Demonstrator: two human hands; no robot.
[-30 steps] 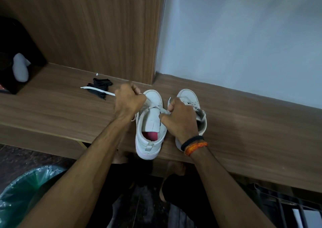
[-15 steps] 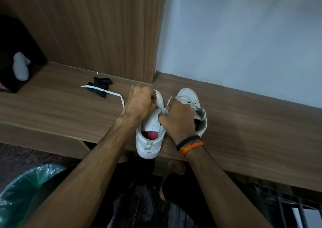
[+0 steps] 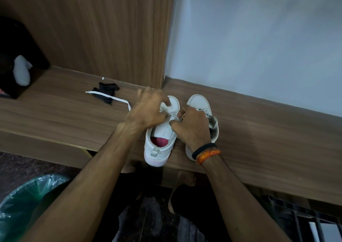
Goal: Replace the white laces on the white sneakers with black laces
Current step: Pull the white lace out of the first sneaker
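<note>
Two white sneakers stand side by side on the wooden bench (image 3: 259, 140), toes pointing away from me. The left sneaker (image 3: 159, 145) has a pink insole and its white lace (image 3: 111, 97) trails off to the left across the wood. My left hand (image 3: 148, 110) lies over that sneaker's lacing area, its fingers curled on the lace there. My right hand (image 3: 192, 125) pinches the lace at the eyelets of the same shoe. It partly covers the right sneaker (image 3: 201, 103). A bundle of black laces (image 3: 106, 90) lies on the bench to the left.
A wood panel (image 3: 111, 28) and a pale wall (image 3: 259, 38) rise behind the bench. A black object with a white bottle (image 3: 22, 69) sits at the far left. A green-lined bin (image 3: 22, 204) stands on the floor at lower left, a metal rack (image 3: 305, 219) at lower right.
My left hand has moved right, from beside the left sneaker to over its lacing. The loose white lace now lies slack on the bench. My right hand stayed at the eyelets.
</note>
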